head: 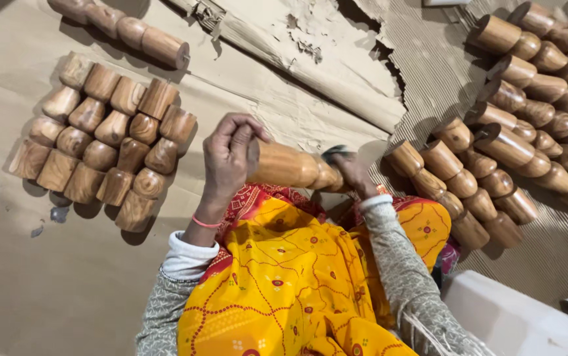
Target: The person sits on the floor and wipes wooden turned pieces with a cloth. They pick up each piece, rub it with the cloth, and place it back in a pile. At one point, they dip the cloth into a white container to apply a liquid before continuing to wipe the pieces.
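Left hand (228, 158) closed round turned brown wooden piece (294, 168), right hand (351, 173) gripping far end — stacked wooden pieces (109, 142) beside, corrugated cardboard sheet (66, 277) beneath.

1. We've got a big cluster of turned wooden pieces (103, 145) lying packed together on the left, all light and dark brown grain.
2. Above that, a short row of wooden pieces (122, 28) lies end to end.
3. On the right, a bigger pile of wooden pieces (518, 125) sits in rough rows.
4. Everything's on brown cardboard sheets (66, 283), with a torn ragged cardboard edge (310, 46) up top.
5. We see a white box (514, 320) bottom right.
6. Yellow patterned cloth (284, 283) fills the bottom middle.
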